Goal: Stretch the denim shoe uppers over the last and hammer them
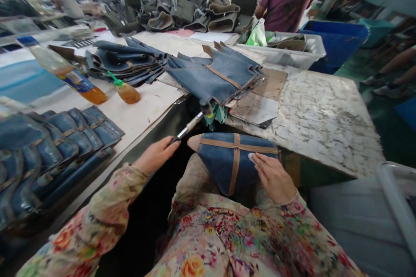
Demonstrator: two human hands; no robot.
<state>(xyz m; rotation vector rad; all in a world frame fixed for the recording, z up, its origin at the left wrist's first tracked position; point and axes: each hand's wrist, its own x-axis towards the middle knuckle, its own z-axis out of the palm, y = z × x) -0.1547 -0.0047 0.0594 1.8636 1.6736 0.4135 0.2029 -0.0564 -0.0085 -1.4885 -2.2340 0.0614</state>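
Note:
My left hand (158, 154) is closed around the dark grip of a hammer (191, 124) with a silver shaft. Its head is dark and blurred, near the edge of the worktable. Across my lap lies a blue leather boot-upper piece (214, 162), crossed by tan strips, stretched over a form with a pale, pointed left end. Resting on the right part of this piece is my right hand (274, 177), fingers together, pinching a small white wad (251, 156), perhaps cloth. What lies under the palm is hidden.
Stacked blue pieces (214, 69) lie ahead, with more at left (65, 138). A tilted bottle (74, 80) and small green-capped bottle (128, 91) stand on the worktable (312, 108). A grey bin (351, 212) is at right. A person in purple (286, 0) is beyond.

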